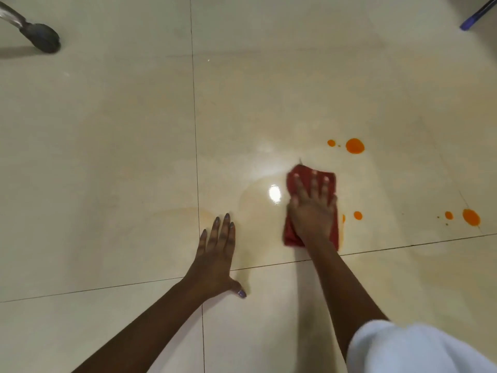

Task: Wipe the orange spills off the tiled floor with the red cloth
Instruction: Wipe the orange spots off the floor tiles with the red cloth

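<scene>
My right hand (313, 208) lies flat on the red cloth (291, 235), fingers spread and straight, pressing it onto the cream tiled floor (107, 157). Orange spills dot the floor around it: a large drop (355, 145) and a small one (331, 142) beyond the cloth, a small drop (358, 215) just right of it, and two more drops (471, 217) far right. An orange smear (343, 218) shows at the cloth's right edge. My left hand (216, 254) rests palm down on the floor to the cloth's left, fingers straight. A faint wet streak (183, 211) lies beyond it.
A dark chair foot on a metal leg (40, 36) stands at the top left. A blue stick-like object (476, 14) crosses the top right corner. White fabric (419, 348) fills the bottom right. A light glare (274, 193) shines left of the cloth.
</scene>
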